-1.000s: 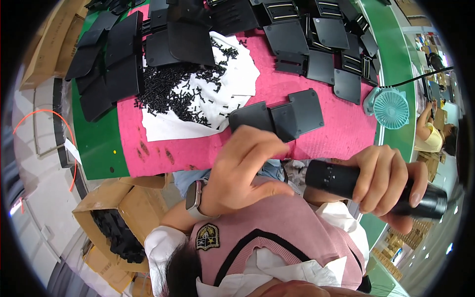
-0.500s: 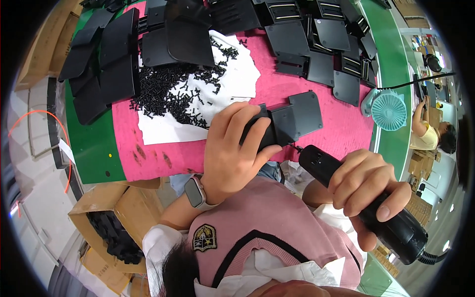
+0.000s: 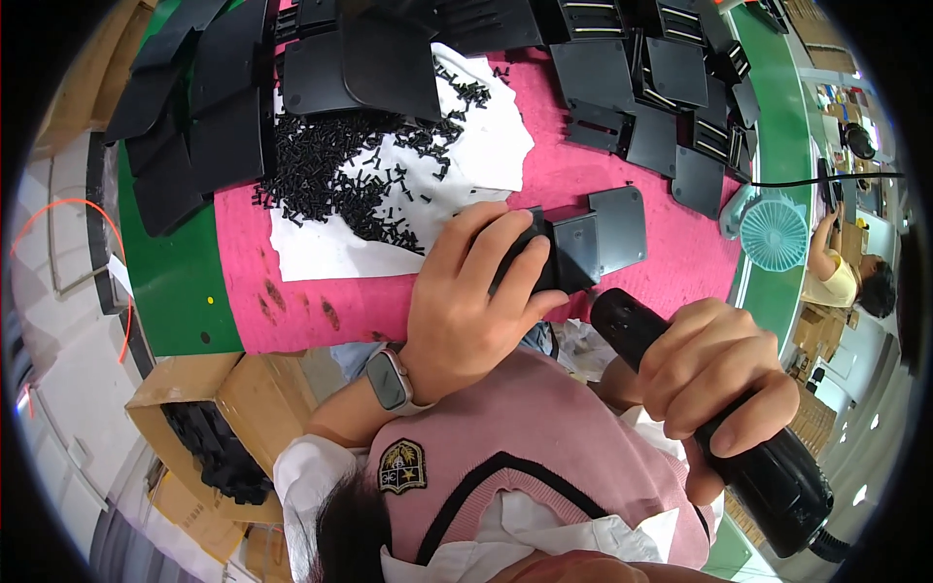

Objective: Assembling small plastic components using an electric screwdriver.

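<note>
My left hand (image 3: 481, 301), with a watch on its wrist, is closed over one end of a black plastic bracket (image 3: 575, 248) above the pink cloth. The bracket's flat plate sticks out to the right of my fingers. In my right hand (image 3: 724, 374) is a black electric screwdriver (image 3: 632, 325), its cord leaving from the lower end. The tool slants up and left, and its tip meets the near edge of the bracket; whether a screw sits there I cannot tell. Just beyond my left hand, many small black screws (image 3: 321, 170) lie heaped on a white cloth (image 3: 486, 146).
Stacked black plastic parts (image 3: 228, 136) crowd the left and far side; more plates (image 3: 671, 73) lie at the far right. A small turquoise fan (image 3: 775, 235) stands at the right edge of the pink cloth (image 3: 680, 262). A cardboard box (image 3: 262, 403) sits lower left. Another person (image 3: 838, 277) is at the right.
The screwdriver's front end has come closer to the bracket, and its rear end has swung lower. My left hand and the bracket have shifted slightly right. The whole view has moved a little.
</note>
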Tool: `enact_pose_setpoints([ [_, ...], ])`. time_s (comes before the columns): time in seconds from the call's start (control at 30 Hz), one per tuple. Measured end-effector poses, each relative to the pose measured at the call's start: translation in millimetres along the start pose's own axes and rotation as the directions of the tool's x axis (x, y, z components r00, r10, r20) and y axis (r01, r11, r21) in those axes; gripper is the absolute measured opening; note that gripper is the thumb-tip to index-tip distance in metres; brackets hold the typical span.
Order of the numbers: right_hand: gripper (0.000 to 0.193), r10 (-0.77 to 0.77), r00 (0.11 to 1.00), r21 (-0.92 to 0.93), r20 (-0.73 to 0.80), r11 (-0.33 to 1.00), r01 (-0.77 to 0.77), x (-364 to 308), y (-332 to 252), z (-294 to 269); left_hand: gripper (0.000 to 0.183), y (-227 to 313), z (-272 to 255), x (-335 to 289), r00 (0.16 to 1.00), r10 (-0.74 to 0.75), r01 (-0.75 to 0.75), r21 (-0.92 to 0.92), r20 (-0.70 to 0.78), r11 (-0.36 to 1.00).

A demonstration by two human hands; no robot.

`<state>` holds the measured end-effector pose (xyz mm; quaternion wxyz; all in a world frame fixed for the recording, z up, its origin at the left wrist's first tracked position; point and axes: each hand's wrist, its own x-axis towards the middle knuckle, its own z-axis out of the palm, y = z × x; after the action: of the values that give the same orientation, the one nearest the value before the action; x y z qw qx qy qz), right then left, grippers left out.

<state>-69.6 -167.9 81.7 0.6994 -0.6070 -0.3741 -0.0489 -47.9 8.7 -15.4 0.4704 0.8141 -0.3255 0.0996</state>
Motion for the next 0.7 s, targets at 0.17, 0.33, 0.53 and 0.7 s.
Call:
enact_pose_setpoints([
  [0.17, 0.037, 0.018, 1.0, 0.025, 0.005, 1.0, -0.018, 0.9, 5.0, -3.3, 0.046, -1.7, -0.2, -1.1, 1.0, -0.012, 0.012, -0.006, 0.002, 1.0],
  [0.33, 0.036, 0.005, 1.0, 0.012, -0.012, 1.0, -0.005, 1.7, 9.3, 0.3, 0.046, -4.1, -1.6, -1.4, 1.0, -0.013, 0.013, 0.003, -0.003, 1.0],
  [0.53, 0.055, 0.024, 0.995, 0.198, -0.096, 0.98, -0.004, 2.1, -3.1, -16.0, 0.042, 4.2, 0.8, 7.2, 0.998, 0.025, -0.022, 0.062, -0.053, 0.998],
  [0.7, 0.063, 0.227, 0.679, 0.136, -0.698, 0.973, -0.186, -5.9, -26.3, -30.6, 0.034, 19.0, -5.9, -3.3, 0.991, 0.106, -0.103, 0.037, -0.078, 0.994],
])
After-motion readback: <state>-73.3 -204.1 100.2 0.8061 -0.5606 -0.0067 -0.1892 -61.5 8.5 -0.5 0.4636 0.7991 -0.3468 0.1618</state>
